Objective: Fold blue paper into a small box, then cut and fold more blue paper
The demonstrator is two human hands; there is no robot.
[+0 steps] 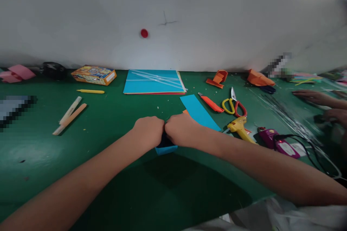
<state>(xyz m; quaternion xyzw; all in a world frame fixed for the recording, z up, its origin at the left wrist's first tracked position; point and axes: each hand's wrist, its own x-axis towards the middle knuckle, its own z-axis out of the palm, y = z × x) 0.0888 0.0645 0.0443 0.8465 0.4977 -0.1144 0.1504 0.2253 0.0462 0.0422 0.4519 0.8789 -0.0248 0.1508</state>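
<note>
My left hand (pixel 149 130) and my right hand (pixel 181 130) are closed side by side, knuckles almost touching, at the middle of the green table. Both grip a folded blue paper piece (pixel 166 150); its near edge shows below them, while the fingertips and the rest of it are hidden. Just beyond my right hand lies a flat blue paper strip (pixel 200 112), with a bit of orange paper (pixel 185 112) at its left edge. To the right are an orange utility knife (pixel 211 104), scissors (pixel 234 105) with yellow and red handles, and a yellow glue gun (pixel 240 128).
Blue sheets (pixel 151 87) carrying clear sticks lie at the back, near an orange box (pixel 94 75). A yellow pen (pixel 91 91) and pale sticks (pixel 71 114) lie left. A purple power strip (pixel 279 143) with a cable lies right, near another person's hands (pixel 311 96).
</note>
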